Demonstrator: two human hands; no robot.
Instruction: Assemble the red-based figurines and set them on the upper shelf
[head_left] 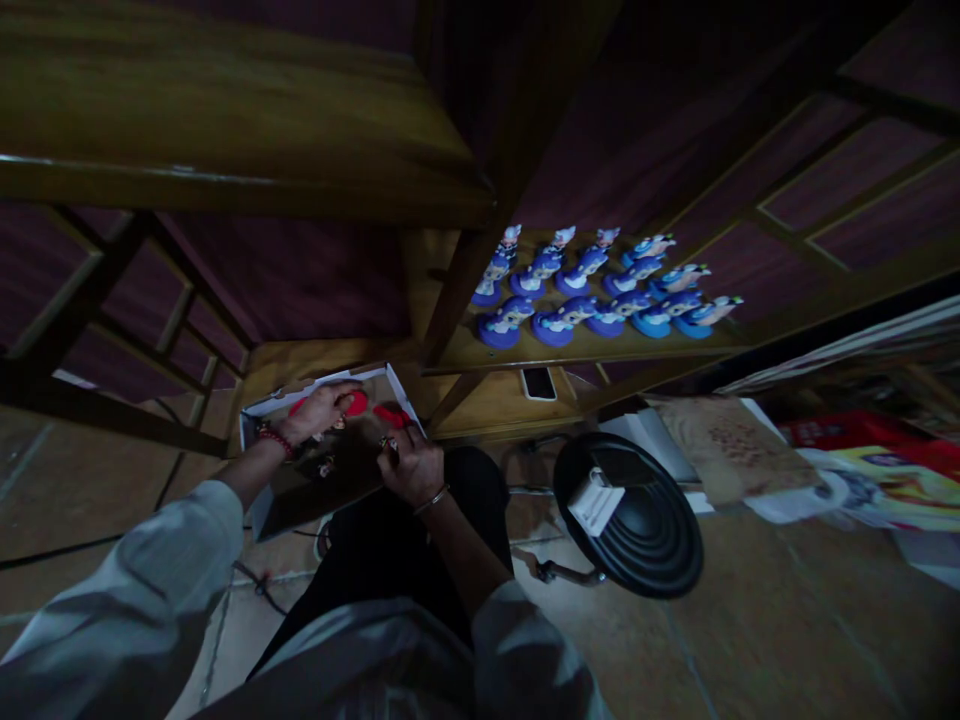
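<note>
An open white-edged cardboard box (266, 510) sits at my knees, with small dark figurines (324, 467) and round red bases inside. My left hand (316, 412) reaches over its far left part, fingers closed at a figurine's red base (358, 402). At the box's right side, my right hand (414, 468) is curled around another small figurine (388, 443), whose red base (391, 414) shows beyond the fingers. Both figurines are partly hidden by my hands.
Several purple- and blue-based figurines (564, 322) stand in rows on a wooden shelf (480, 358) ahead right. Below lies a phone (538, 384). A round black stool (660, 530) bears a small white item (596, 503). Cardboard and packaging (735, 450) lie at right; cables cross the left floor.
</note>
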